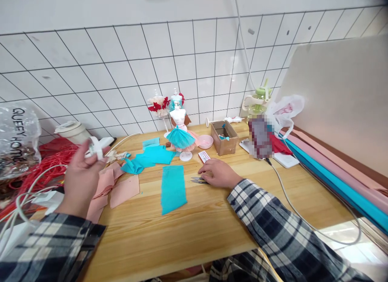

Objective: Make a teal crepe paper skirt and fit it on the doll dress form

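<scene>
My left hand (83, 175) is raised over the left side of the table, its fingers closed on a white roll of tape (97, 148). On the right, my right hand (222, 173) rests low on the table with its fingers curled over the handles of small thread snips (196, 179), whose blades point left. Just beyond those fingers lies a small white and red box (204, 156). A turquoise crepe paper rectangle (173, 189) lies flat between my hands. Behind it stands a small white dress form (178, 119) wearing a turquoise and pink ruffled skirt (181, 139).
Pink paper pieces (125, 191) and more turquoise paper (151, 157) lie left of centre. Two decorated dress forms stand behind. A cardboard box (224, 139), pink bowl (206, 142) and green bottle (258, 100) stand farther back. Red strands (45, 171) and cables crowd the left.
</scene>
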`<state>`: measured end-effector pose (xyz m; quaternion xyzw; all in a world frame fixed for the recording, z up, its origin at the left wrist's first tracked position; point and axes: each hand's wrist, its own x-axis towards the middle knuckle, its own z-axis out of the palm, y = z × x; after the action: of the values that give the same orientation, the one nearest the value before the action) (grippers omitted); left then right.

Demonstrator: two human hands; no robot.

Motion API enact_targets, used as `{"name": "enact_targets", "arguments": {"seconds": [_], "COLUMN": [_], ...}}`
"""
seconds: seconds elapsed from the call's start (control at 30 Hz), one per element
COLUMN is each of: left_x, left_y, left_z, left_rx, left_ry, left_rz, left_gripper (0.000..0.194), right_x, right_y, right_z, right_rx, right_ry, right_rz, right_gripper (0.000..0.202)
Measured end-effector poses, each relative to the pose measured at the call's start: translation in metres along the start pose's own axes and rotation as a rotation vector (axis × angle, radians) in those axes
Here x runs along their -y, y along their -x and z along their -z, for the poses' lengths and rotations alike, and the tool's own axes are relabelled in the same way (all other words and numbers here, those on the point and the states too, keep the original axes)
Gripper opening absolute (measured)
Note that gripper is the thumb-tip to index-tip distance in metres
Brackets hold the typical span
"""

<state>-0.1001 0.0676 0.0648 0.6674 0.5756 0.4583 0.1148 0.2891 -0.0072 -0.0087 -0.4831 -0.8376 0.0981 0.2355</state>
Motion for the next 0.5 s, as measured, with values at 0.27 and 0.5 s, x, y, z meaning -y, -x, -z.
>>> {"name": "enact_targets", "arguments": {"seconds": [0.27, 0.5], "left_x": [-0.011, -0.046], "left_y": [0.077, 0.069], "left_z": [-0.028, -0.055], "left_rx": [0.426, 0.799], "left_ry": [0.065, 0.257], "left_rz": [0.11, 0.029], "left_gripper": [0.055, 0.036], "right_x": [-0.011, -0.018], "right_y": [0.001, 0.002], "right_z": [-0.002, 0.005], "right_rx": [0.084, -0.057], "right_ry": [0.135, 0.18], "right_rz": [-0.23, -0.301], "right_gripper": [0.016, 0.022]}}
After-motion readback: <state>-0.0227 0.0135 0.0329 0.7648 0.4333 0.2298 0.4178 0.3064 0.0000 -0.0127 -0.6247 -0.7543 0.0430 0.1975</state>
